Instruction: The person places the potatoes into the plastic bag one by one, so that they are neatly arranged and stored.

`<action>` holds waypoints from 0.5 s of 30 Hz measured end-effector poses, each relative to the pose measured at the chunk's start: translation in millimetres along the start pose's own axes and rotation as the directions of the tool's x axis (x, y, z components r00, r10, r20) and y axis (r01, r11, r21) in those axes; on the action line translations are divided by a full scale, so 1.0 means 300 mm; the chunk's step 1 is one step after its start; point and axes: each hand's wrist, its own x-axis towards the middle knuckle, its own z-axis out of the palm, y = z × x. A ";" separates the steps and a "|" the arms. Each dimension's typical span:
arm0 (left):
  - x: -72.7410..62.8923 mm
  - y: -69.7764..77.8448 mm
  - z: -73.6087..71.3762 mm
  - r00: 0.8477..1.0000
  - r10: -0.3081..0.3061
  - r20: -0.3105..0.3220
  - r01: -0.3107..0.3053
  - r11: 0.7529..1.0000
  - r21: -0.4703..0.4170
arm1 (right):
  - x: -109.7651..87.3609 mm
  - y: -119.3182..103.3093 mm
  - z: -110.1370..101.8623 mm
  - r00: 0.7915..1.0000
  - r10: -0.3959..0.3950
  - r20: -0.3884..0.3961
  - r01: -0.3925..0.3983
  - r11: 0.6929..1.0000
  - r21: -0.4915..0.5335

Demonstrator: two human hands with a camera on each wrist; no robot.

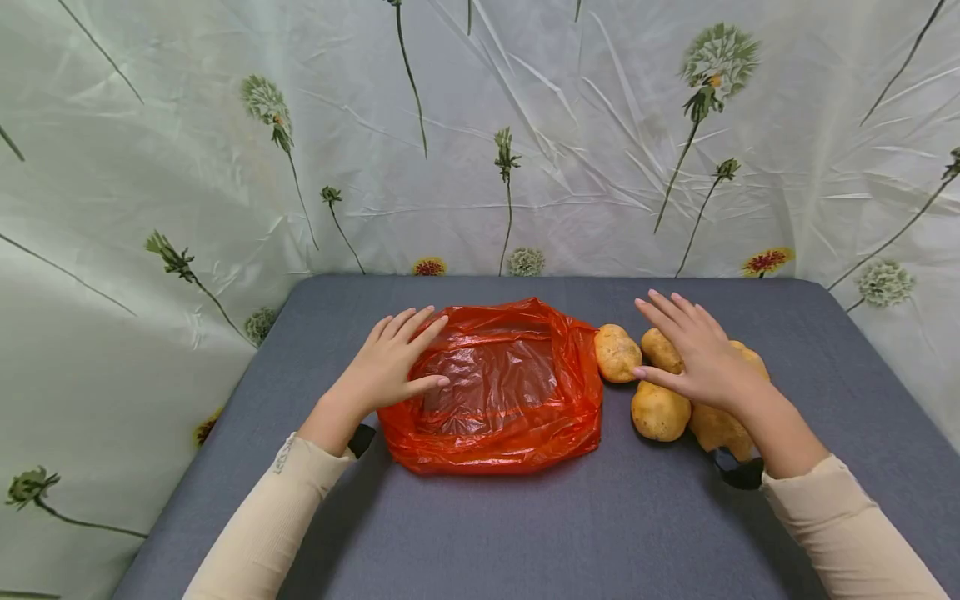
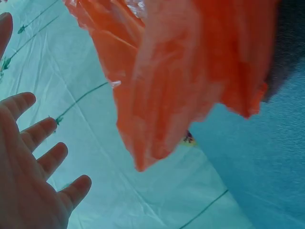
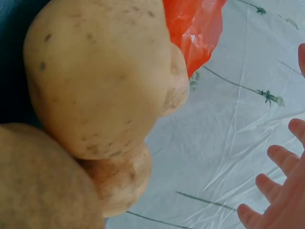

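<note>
A red plastic bag (image 1: 495,446) lies on the grey table with its mouth spread wide and its rim standing up. Over its left edge hovers my left hand (image 1: 390,358), fingers straight and spread, holding nothing. Beside the bag on the right sit several potatoes (image 1: 660,412), close together. My right hand (image 1: 697,354) is held above them, fingers extended, and partly covers some of them. The left wrist view shows the bag's side (image 2: 162,95) apart from the left fingers. In the right wrist view a large potato (image 3: 100,76) fills the near side, away from the right fingers.
The grey tabletop (image 1: 510,533) stretches in front of the bag. Behind and to the sides hangs a pale curtain (image 1: 450,192) printed with dandelions and stems. A dark wrist strap (image 1: 738,471) shows under the right wrist.
</note>
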 end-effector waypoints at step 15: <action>-0.058 -0.039 0.058 0.995 -0.091 -0.031 0.089 0.994 -0.061 | -0.065 0.040 0.012 0.997 0.024 -0.080 -0.020 0.999 0.042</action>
